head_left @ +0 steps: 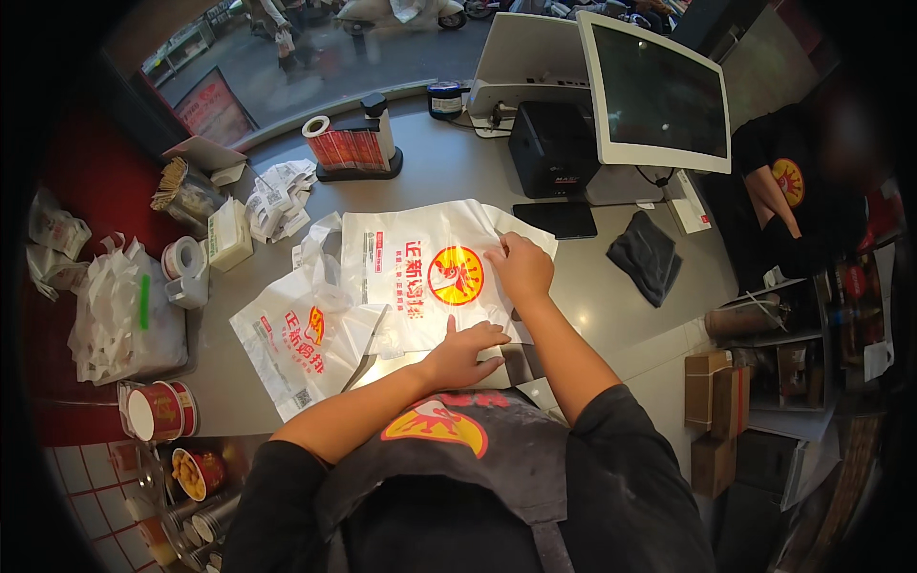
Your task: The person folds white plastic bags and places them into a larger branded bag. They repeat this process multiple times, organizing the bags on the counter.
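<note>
A white plastic bag (396, 244) with red print and a round yellow-and-red emblem lies spread on the grey counter before me. At its right side, my right hand (523, 272) is closed, its fingers curled on the plastic. My left hand (463, 353) lies at the near edge of this bag with the fingers stretched out and apart, holding nothing. A second printed white bag (291, 344) lies crumpled to the left, partly against the first one. What is under my right fingers is partly hidden.
Behind the bags stands a label roll holder (353, 153); a monitor (659, 95) and black printer (552, 148) are at the back right. A dark cloth (645, 258) lies right. Stacked bags (129, 315) and paper buckets (158, 411) sit left. Another person (783, 181) is at far right.
</note>
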Motion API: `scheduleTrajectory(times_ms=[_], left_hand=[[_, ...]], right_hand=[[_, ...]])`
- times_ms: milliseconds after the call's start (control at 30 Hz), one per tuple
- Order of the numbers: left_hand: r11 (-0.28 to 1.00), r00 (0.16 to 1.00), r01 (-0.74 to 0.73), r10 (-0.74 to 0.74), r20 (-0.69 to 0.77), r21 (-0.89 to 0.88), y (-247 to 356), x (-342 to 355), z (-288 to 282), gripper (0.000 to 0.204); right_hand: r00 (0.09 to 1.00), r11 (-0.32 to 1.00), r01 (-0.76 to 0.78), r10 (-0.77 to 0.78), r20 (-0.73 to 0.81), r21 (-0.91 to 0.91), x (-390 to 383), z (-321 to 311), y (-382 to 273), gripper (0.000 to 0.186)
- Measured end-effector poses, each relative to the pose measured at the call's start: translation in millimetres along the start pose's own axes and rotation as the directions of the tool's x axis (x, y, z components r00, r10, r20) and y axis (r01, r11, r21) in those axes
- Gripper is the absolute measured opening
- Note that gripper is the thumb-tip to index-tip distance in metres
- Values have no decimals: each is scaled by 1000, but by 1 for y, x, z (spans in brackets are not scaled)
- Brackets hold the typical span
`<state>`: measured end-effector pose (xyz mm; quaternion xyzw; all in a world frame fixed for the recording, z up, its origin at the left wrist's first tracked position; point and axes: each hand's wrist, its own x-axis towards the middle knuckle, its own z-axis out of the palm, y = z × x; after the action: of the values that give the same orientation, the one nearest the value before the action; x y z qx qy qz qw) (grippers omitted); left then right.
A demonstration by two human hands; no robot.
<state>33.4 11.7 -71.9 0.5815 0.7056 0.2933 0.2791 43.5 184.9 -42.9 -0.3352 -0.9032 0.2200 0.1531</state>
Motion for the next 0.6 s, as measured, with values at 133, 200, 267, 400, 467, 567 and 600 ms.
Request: scheduleTrajectory(times_ms=[133, 200, 267, 400, 467, 567, 600], left_hand=[[936, 967, 89, -163, -196, -342, -10, -2, -17, 29], [882, 941, 219, -304, -147, -418, -22, -11, -19, 28], [977, 963, 82, -130, -237, -199, -36, -24, -13, 28], [826, 956, 290, -227, -186, 483, -16, -49, -26, 49], [705, 855, 515, -467, -227, 488, -17, -61, -29, 60], [637, 823, 544, -531, -201, 545, -19, -74, -31, 74], [611, 825, 543, -517, -229, 576, -19, -80, -27, 75]], right_hand=[[996, 979, -86, 85, 12, 187, 0, -3, 16, 23], [995, 989, -83, 76, 57, 124, 0, -1, 26, 21], [981, 983, -139, 120, 155, 123, -3, -3, 26, 16], [950, 984, -172, 153, 270, 48, -6, -7, 27, 18], [955, 987, -155, 138, 263, 47, -6, -3, 30, 19], [973, 993, -110, 97, 209, 51, -8, 2, 29, 17], [980, 996, -83, 75, 186, 35, -11, 1, 23, 16]])
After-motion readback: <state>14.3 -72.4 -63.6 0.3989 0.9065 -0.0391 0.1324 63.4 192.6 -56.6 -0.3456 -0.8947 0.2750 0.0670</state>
